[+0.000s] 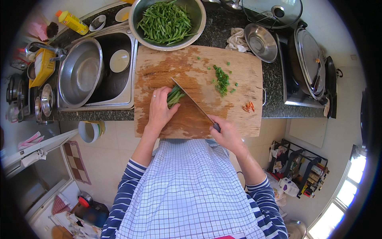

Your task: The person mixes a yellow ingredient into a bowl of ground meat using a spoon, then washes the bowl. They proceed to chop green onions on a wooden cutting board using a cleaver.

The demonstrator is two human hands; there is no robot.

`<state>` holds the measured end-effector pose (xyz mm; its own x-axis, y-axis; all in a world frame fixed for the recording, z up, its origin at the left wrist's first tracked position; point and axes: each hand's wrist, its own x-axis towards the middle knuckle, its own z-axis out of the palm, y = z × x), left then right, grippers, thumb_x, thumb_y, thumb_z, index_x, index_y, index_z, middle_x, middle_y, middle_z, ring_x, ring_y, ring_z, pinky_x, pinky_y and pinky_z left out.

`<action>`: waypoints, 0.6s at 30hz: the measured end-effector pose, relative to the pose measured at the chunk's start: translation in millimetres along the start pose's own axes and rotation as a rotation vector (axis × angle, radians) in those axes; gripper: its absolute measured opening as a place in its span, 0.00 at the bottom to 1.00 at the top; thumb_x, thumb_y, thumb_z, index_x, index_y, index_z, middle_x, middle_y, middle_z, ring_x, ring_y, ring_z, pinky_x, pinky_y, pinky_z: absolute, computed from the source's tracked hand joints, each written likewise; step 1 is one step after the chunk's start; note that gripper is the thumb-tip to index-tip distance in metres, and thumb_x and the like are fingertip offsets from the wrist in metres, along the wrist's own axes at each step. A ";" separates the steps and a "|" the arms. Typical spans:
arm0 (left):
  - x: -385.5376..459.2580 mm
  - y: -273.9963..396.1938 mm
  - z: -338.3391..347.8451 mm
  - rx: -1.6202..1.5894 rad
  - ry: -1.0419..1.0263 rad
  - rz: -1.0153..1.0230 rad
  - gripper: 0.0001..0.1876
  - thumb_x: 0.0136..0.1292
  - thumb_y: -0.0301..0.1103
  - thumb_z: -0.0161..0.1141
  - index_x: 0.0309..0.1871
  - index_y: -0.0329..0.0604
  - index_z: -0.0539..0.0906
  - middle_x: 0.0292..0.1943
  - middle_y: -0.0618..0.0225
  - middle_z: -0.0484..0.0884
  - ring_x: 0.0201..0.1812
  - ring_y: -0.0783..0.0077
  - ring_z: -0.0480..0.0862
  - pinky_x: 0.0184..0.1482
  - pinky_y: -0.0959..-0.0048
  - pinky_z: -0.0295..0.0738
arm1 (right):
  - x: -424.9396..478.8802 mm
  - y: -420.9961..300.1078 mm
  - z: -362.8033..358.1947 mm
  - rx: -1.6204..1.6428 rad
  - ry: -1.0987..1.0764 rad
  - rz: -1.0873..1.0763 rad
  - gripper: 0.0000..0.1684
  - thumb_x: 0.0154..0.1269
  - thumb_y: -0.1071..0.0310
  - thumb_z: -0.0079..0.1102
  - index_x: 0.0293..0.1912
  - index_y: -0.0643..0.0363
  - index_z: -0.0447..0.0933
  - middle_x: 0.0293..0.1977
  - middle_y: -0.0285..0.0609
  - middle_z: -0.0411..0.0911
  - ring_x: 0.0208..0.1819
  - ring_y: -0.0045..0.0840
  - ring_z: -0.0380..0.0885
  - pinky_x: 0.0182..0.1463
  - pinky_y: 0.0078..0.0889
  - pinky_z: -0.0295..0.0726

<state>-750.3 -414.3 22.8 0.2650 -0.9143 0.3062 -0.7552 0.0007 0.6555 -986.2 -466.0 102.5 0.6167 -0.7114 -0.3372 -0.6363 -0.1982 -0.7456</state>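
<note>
On a wooden cutting board [191, 68] my left hand [161, 107] presses down a small bundle of green onion stalks [175, 97], its fingers curled over their left side. My right hand [226, 131] grips the dark handle of a kitchen knife [194, 102]. The blade slants up and left across the board, its edge close beside the cut ends of the stalks; whether it touches them I cannot tell. To the right lies a pile of chopped green onion [221, 80] with loose bits around it. A little heap of chopped red chili [248, 107] sits near the board's right edge.
Behind the board stands a steel bowl [200, 33] of sliced green beans [167, 22]. At left, a sink [119, 101] holds a large steel basin [80, 71] and a pale bowl [119, 61]. A steel bowl [261, 43], a cloth [237, 39] and a lidded pan [309, 59] are at right.
</note>
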 end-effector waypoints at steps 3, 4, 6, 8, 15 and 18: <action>-3.4 -3.3 2.8 -0.043 -0.007 0.001 0.28 0.41 0.24 0.71 0.48 0.37 0.72 0.47 0.53 0.75 0.49 0.49 0.74 0.51 0.62 0.71 | -2.8 -0.2 3.5 0.015 0.017 0.024 0.23 0.56 0.69 0.55 0.52 0.66 0.73 0.25 0.55 0.76 0.29 0.45 0.78 0.36 0.40 0.75; -3.7 -2.7 3.1 -0.045 -0.002 0.011 0.25 0.42 0.23 0.70 0.46 0.36 0.73 0.46 0.54 0.75 0.49 0.49 0.74 0.50 0.62 0.72 | -2.8 -1.0 3.8 0.020 0.009 0.042 0.23 0.56 0.69 0.55 0.52 0.66 0.73 0.25 0.56 0.76 0.30 0.45 0.78 0.36 0.40 0.75; -3.5 0.4 5.5 -0.049 0.007 0.034 0.20 0.44 0.21 0.68 0.43 0.36 0.75 0.45 0.55 0.76 0.48 0.49 0.75 0.49 0.63 0.73 | -3.0 -3.5 4.3 0.032 -0.006 0.080 0.22 0.57 0.68 0.55 0.52 0.66 0.73 0.27 0.56 0.77 0.30 0.45 0.78 0.37 0.40 0.75; -3.8 0.8 9.7 -0.007 0.025 0.102 0.16 0.45 0.20 0.66 0.40 0.35 0.76 0.46 0.55 0.76 0.48 0.50 0.75 0.48 0.63 0.73 | -4.0 -5.9 6.8 0.047 0.030 0.064 0.22 0.59 0.66 0.56 0.52 0.67 0.73 0.29 0.57 0.78 0.32 0.46 0.79 0.38 0.40 0.76; -3.4 4.9 12.4 0.040 0.074 0.109 0.12 0.47 0.18 0.63 0.37 0.35 0.79 0.45 0.59 0.75 0.48 0.56 0.76 0.43 0.65 0.77 | -9.4 -12.1 9.8 0.059 0.124 0.007 0.24 0.64 0.59 0.57 0.52 0.69 0.73 0.37 0.60 0.79 0.39 0.47 0.80 0.42 0.38 0.77; -2.9 4.1 10.8 0.093 0.097 0.158 0.12 0.47 0.18 0.63 0.37 0.35 0.79 0.44 0.60 0.75 0.47 0.57 0.76 0.42 0.65 0.77 | -10.4 -16.1 8.7 0.057 0.109 0.061 0.23 0.64 0.60 0.58 0.51 0.69 0.73 0.38 0.60 0.79 0.39 0.46 0.80 0.43 0.38 0.77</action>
<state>-760.6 -416.0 17.1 0.1916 -0.8625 0.4684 -0.8428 0.0999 0.5288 -978.3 -449.6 113.0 0.5214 -0.7906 -0.3210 -0.6419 -0.1156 -0.7580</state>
